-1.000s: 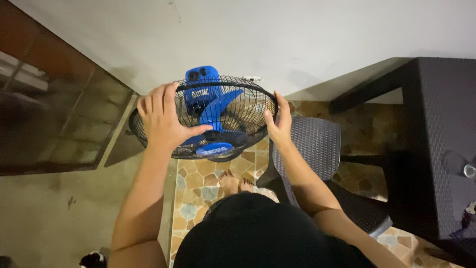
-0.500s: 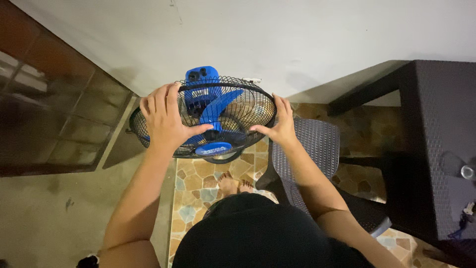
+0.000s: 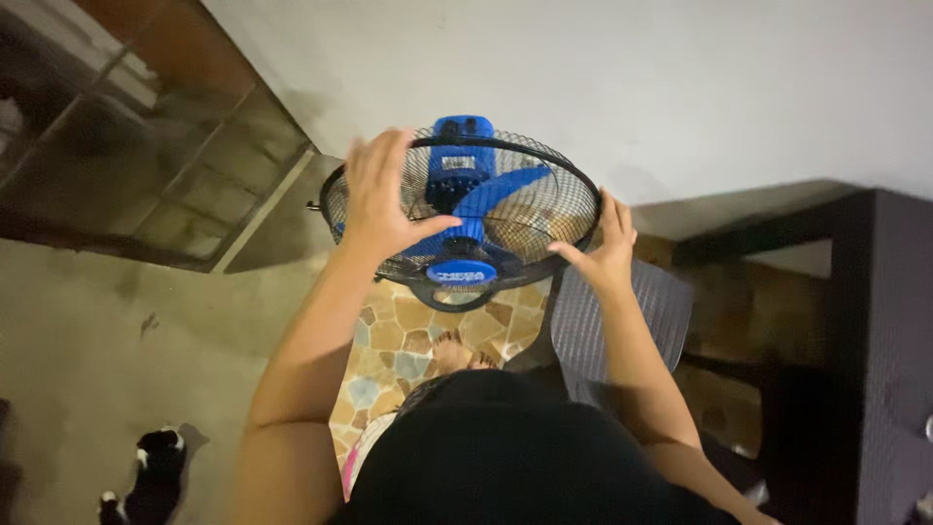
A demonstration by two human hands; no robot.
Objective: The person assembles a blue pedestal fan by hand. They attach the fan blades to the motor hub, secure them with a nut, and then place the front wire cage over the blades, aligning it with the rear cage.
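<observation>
A blue electric fan with a black wire guard [image 3: 515,204] stands in front of me, its grille facing up toward the camera. My left hand [image 3: 382,197] lies flat on the left part of the guard, fingers spread over the rim. My right hand [image 3: 603,243] grips the guard's right edge, thumb on the front wires. The blue blades and the blue motor housing [image 3: 463,146] show through the wires. A blue hub cap [image 3: 461,271] sits at the front centre.
A dark woven plastic chair [image 3: 622,321] stands just right of the fan, and a dark woven table [image 3: 889,321] is at far right. A white wall is behind the fan. A black-and-white animal [image 3: 151,472] sits on the concrete at lower left. My bare feet [image 3: 457,352] rest on stone-pattern flooring.
The view has shifted, so the fan now sits further right and higher. Both hands stay on the guard; the right hand has slid to the right rim. The animal has come into sight.
</observation>
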